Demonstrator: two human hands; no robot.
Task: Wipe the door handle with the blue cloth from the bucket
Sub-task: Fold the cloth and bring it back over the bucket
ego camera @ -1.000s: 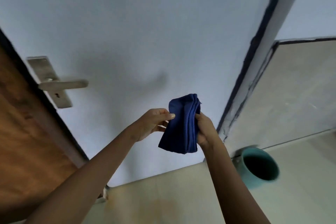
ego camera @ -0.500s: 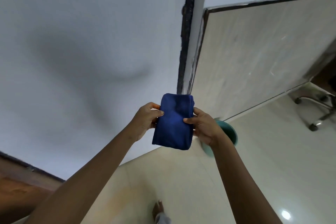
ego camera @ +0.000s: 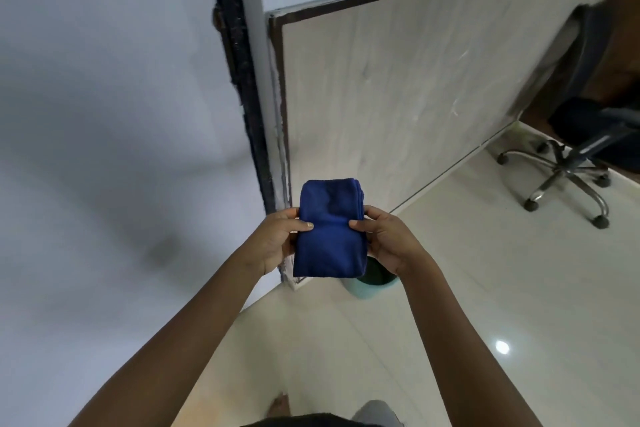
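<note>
A folded blue cloth [ego camera: 329, 229] is held flat between both hands at chest height. My left hand [ego camera: 277, 239] grips its left edge, thumb on top. My right hand [ego camera: 388, 239] grips its right edge. Directly below the cloth, on the floor, stands a teal bucket [ego camera: 372, 284], mostly hidden by the cloth and my right hand. The door handle is out of view.
A grey-white wall [ego camera: 104, 114] fills the left. A dark frame edge [ego camera: 242, 80] runs down beside a pale panel [ego camera: 398, 97]. A black office chair [ego camera: 571, 149] on castors stands at the right. Glossy light floor tiles [ego camera: 485, 288] lie below, with my foot [ego camera: 278, 406] near the bottom.
The view has swung right: the door handle and wooden door have left the frame and the office chair has come in. Both hands now hold the cloth flat, over the bucket.
</note>
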